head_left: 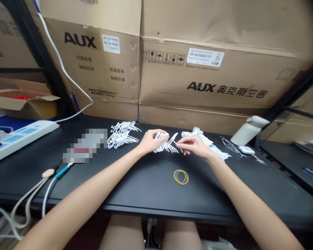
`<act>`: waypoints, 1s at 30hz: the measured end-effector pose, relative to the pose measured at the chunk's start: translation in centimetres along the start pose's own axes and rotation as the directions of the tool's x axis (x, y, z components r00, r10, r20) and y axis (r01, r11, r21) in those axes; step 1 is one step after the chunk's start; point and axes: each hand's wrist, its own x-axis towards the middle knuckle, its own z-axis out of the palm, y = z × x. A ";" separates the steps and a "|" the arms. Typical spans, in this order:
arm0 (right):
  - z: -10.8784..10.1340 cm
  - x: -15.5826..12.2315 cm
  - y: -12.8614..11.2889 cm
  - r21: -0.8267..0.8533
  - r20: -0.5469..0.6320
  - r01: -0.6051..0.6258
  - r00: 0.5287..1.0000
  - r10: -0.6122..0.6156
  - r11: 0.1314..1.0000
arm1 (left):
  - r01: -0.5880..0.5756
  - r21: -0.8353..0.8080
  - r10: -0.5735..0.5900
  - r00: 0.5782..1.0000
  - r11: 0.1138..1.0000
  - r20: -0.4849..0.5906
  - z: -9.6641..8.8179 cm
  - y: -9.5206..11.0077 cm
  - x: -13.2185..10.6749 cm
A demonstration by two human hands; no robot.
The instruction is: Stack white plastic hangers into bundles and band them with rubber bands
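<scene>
My left hand (150, 140) is closed round a bunch of small white plastic hangers (163, 146) that rests on the black table (146, 187). My right hand (191, 145) pinches a single white hanger (174, 138) beside that bunch. A pile of the same white hangers (121, 134) lies to the left of my left hand. Another pile of hangers (211, 146) lies behind and to the right of my right hand. Yellow rubber bands (181, 176) lie on the table in front of my hands.
Large AUX cardboard boxes (198, 69) stand along the back. A white power strip (18, 137) and cables lie at the left. A white dispenser (247, 130) and clear glasses (231, 146) sit at the right. A blurred patch (85, 146) covers something left of centre.
</scene>
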 end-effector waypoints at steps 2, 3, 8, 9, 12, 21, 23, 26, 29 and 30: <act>-0.2 -0.1 -0.3 -0.012 0.000 0.011 1.000 -0.011 1.000 | -0.013 0.010 0.013 1.000 1.000 -0.019 0.1 0.1 -0.1; -0.3 -0.1 -0.3 -0.018 0.001 0.015 1.000 -0.015 1.000 | -0.016 0.012 0.016 1.000 1.000 -0.022 0.2 0.1 -0.1; -0.2 -0.2 -0.2 -0.041 0.065 0.007 0.998 -0.004 0.999 | -0.006 0.054 0.006 1.000 0.999 0.001 0.4 0.2 -0.2; -0.1 -0.1 -0.2 -0.034 0.083 0.004 0.997 -0.001 0.999 | -0.009 0.073 0.008 1.000 0.997 0.007 0.4 0.2 -0.2; 0.5 -0.1 0.1 0.013 0.087 -0.002 0.996 0.001 1.000 | -0.029 0.121 0.029 1.000 0.992 0.001 0.3 0.2 -0.2; 2.3 0.0 -0.2 0.074 -0.007 0.094 0.996 -0.094 0.993 | -0.015 0.109 0.021 0.998 0.994 -0.054 0.3 0.4 -0.2; 2.7 0.1 0.0 0.141 0.004 0.056 0.998 -0.057 0.989 | -0.019 0.091 0.026 0.997 0.996 -0.072 0.3 0.4 -0.2; 3.3 0.2 0.5 0.206 -0.031 0.051 0.998 -0.045 0.977 | -0.036 0.066 0.040 0.997 0.997 -0.070 0.4 0.5 -0.3; 3.7 0.3 0.8 0.198 -0.083 0.110 0.992 -0.095 0.974 | -0.029 0.036 0.031 0.999 0.999 -0.034 0.5 0.6 -0.4; 3.8 0.2 0.8 0.185 -0.096 0.118 0.990 -0.102 0.976 | -0.026 0.022 0.026 0.999 0.999 -0.021 0.6 0.7 -0.4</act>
